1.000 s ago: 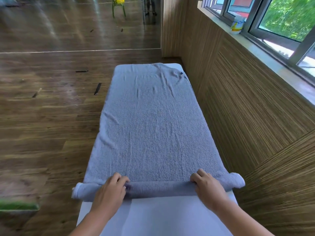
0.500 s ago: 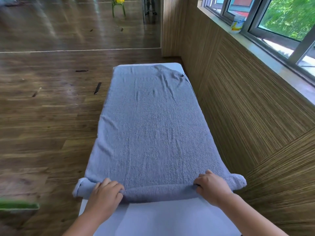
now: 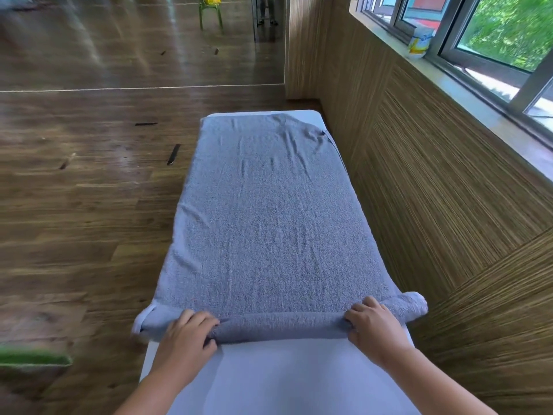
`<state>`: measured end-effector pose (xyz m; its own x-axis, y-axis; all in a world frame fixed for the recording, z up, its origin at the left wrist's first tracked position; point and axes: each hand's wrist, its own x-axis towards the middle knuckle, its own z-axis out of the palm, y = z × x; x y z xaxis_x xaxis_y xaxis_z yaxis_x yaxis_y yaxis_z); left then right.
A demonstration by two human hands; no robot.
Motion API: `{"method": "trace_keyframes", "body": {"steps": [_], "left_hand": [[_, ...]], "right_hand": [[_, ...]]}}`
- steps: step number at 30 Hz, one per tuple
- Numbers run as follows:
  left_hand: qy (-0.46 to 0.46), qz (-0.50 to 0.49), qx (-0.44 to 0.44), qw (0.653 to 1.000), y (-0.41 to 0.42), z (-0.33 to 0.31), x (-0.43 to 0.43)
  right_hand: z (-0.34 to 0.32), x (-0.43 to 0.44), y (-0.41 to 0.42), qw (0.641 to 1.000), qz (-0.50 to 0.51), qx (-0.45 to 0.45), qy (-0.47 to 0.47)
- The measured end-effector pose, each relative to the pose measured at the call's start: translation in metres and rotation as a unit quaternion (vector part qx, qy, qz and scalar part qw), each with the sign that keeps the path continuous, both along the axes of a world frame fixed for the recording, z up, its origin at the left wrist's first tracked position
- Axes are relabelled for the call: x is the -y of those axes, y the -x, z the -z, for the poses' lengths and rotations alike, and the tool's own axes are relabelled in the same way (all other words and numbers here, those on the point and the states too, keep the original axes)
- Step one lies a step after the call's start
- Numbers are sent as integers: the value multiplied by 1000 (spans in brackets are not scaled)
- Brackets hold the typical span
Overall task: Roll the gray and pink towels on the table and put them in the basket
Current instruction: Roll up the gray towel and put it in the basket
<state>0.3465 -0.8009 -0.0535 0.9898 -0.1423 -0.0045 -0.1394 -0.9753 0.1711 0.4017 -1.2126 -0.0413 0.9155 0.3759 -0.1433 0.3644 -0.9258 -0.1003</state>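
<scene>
Head view: gray towel spread flat along table, near end rolled into thin tube by near edge. Left hand, right hand curled over tube, gripping. Press evenly, hold ends level, roll tight toward far edge.

Towel: plain blue-gray. Worktop: white. Floor: dark brown wood. Wall: striped tan wood grain. Chair: green.
</scene>
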Motion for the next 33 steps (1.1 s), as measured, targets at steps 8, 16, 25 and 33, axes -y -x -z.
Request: {"method": "trace_keyframes", "body": {"steps": [8,16,25,33], "left_hand": [[-25,-23,24,999,-18,-14,6],[-1,-13,-11,1000,-14,-7,1],[-50,6,2,999,0,-6,-1],[18,-28,65,997,-17,-15,0]], "right_hand": [[-18,-9,-14,996,47,-76,-25],[-8,0,1,999,-24,-21,-31],[-16,0,-10,997,-7,-66,24],[-11,12,-17,995,56,-2,-82]]}}
